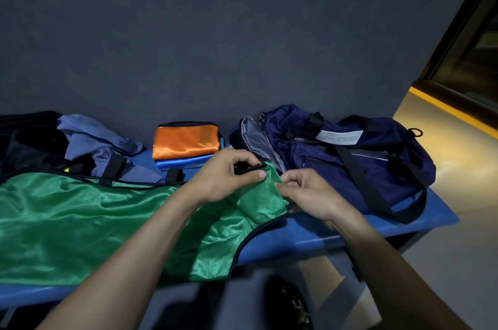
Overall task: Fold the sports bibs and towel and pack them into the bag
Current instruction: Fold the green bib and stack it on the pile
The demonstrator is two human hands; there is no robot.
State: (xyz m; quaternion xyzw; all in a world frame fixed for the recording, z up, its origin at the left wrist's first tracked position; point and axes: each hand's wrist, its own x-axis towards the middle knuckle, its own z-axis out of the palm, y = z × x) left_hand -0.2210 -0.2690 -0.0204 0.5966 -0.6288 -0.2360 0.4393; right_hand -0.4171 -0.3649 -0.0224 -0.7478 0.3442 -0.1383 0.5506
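While both hands pinch one green bib (80, 222), two folded bibs (186, 145), one bag (350, 162)

A shiny green bib (80, 222) with black trim lies spread flat over the blue bench, its right corner lifted and pinched. Behind it, near the wall, a folded orange bib (186, 141) sits on top of a folded blue bib (183, 162). A navy bag (350, 162) lies on the right end, its zip open. A grey-blue towel (97, 141) lies crumpled at the back left
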